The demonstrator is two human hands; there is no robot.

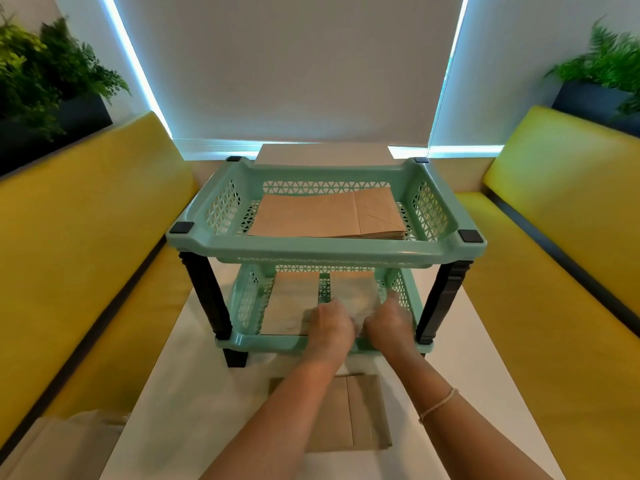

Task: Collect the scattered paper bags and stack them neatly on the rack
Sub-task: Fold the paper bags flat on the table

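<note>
- Two tiers on the mint rack, the biggest thing here; I judge it rigid plastic, steady enough that I can slide bags in without bracing it.
- Upper tier, above and beyond my hands, holds a flat stack of paper bags, edges fairly square.
- Lower tier is where I'm working: two bag piles side by side, the left pile just left of my grip, the right pile under and beyond my fingers.
- One loose bag lies flat on the white table, nearer me than the grip, partly under my forearms; not collected yet.
- Left hand and right hand are close together at the lower tier's front edge, on the right pile. Both blurred; fingers look curled, but I cannot tell if they pinch paper or just press it.
- Handling guess: bags are light, thin, floppy, easy to crease, and slide on each other. I'd take them by the folded bottom end or both long edges, then tap square.
</note>
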